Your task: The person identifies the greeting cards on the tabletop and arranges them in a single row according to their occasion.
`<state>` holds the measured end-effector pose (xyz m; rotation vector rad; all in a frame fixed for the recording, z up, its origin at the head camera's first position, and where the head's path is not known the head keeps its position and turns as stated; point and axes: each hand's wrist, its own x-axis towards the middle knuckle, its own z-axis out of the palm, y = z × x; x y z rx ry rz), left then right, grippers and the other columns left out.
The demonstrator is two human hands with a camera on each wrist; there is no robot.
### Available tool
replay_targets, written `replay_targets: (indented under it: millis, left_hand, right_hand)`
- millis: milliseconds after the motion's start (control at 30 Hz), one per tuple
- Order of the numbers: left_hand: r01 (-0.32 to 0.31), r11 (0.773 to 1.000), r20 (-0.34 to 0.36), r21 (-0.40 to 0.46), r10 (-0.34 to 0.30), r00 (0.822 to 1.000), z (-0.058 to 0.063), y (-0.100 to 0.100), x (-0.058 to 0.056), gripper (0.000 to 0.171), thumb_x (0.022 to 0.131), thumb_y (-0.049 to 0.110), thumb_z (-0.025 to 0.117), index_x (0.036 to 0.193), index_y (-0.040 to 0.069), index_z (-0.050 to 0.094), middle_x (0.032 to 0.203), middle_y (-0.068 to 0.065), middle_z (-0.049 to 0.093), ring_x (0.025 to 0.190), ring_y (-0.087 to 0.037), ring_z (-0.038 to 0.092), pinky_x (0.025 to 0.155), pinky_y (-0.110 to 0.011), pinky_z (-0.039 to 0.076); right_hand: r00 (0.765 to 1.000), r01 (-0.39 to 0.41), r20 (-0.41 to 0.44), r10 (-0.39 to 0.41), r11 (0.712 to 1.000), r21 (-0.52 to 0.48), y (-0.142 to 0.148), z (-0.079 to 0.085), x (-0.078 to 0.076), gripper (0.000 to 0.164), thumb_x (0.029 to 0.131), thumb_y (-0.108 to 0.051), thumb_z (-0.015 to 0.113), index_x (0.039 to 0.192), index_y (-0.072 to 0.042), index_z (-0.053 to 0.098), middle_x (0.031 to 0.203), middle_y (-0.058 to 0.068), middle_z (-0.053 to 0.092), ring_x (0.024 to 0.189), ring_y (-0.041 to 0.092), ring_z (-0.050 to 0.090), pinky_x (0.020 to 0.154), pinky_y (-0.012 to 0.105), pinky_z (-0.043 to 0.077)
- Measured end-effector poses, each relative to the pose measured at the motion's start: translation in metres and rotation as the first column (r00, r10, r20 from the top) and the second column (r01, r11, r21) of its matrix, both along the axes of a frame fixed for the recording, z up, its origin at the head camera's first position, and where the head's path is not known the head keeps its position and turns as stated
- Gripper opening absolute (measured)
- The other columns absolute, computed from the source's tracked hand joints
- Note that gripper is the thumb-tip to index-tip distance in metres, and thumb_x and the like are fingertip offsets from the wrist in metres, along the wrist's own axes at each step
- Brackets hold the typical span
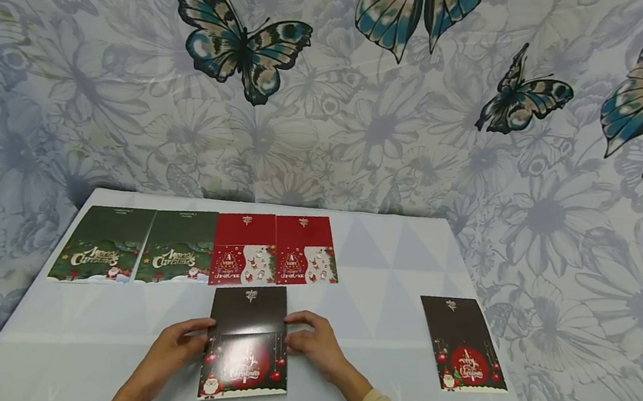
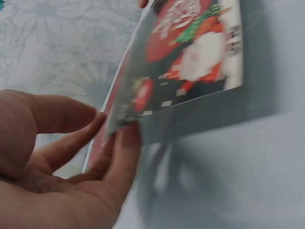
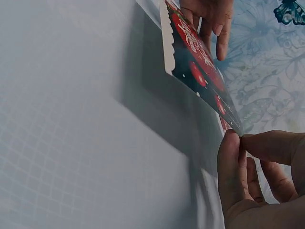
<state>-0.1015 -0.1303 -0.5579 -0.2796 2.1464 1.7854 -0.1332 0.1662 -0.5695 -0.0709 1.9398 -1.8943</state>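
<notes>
A dark Christmas greeting card (image 1: 248, 316), folded across the middle with a red circle and a Santa on its lower half, is held up over the table between both hands. My left hand (image 1: 171, 347) holds its left edge near the fold. In the left wrist view, fingertips (image 2: 128, 136) meet the card's edge, and the card's shadow falls on the table below. On the opposite edge, my right hand (image 1: 320, 346) pinches the card between thumb and finger; the right wrist view shows this pinch at the fold.
Two green Christmas cards (image 1: 178, 243) and two red ones (image 1: 246, 235) lie unfolded in a row along the table's back left. Another dark card (image 1: 461, 341) lies flat on the right. The white patterned table (image 1: 386, 263) meets a butterfly-print cloth (image 1: 319, 126) behind.
</notes>
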Motion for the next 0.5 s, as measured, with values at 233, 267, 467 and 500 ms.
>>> replay_targets:
  millis: [233, 267, 467, 500]
  left_hand:
    - [-0.003, 0.995, -0.015, 0.104, 0.005, 1.0, -0.002, 0.006, -0.002, 0.038, 0.098, -0.001, 0.053, 0.135, 0.003, 0.06, 0.132, -0.018, 0.058, 0.097, -0.015, 0.066, 0.082, -0.034, 0.058]
    - [0.009, 0.993, -0.015, 0.115, -0.007, 1.0, -0.001, 0.007, -0.002, 0.039, 0.098, -0.001, 0.053, 0.137, 0.005, 0.059, 0.132, -0.018, 0.058, 0.098, -0.015, 0.066, 0.082, -0.035, 0.059]
    - [0.102, 0.982, -0.011, 0.156, -0.102, 0.995, 0.004, 0.004, -0.005, 0.047, 0.099, 0.003, 0.054, 0.146, 0.008, 0.049, 0.117, -0.02, 0.066, 0.097, -0.017, 0.068, 0.082, -0.037, 0.06]
    - [0.116, 0.981, -0.019, 0.159, -0.114, 0.993, 0.004, 0.004, -0.006, 0.049, 0.099, 0.003, 0.055, 0.147, 0.007, 0.047, 0.114, -0.02, 0.067, 0.096, -0.017, 0.068, 0.082, -0.036, 0.06]
  right_hand:
    - [0.999, 0.024, -0.023, -0.023, 0.999, 0.034, 0.007, 0.002, -0.003, 0.035, 0.087, 0.003, 0.066, 0.123, 0.003, 0.063, 0.123, 0.02, 0.062, 0.082, 0.012, 0.066, 0.071, 0.027, 0.059]
    - [0.999, 0.028, -0.026, -0.027, 0.999, 0.036, 0.009, 0.002, -0.004, 0.036, 0.087, 0.003, 0.066, 0.123, 0.003, 0.063, 0.123, 0.021, 0.062, 0.082, 0.012, 0.066, 0.071, 0.026, 0.059]
    - [0.997, 0.057, -0.056, -0.054, 0.997, 0.049, 0.017, 0.002, -0.009, 0.034, 0.089, 0.001, 0.067, 0.123, -0.001, 0.065, 0.125, 0.02, 0.063, 0.084, 0.013, 0.068, 0.07, 0.026, 0.06]
    - [0.997, 0.06, -0.059, -0.057, 0.997, 0.048, 0.018, 0.002, -0.011, 0.034, 0.089, 0.0, 0.067, 0.123, -0.002, 0.065, 0.126, 0.019, 0.063, 0.085, 0.013, 0.069, 0.071, 0.027, 0.06]
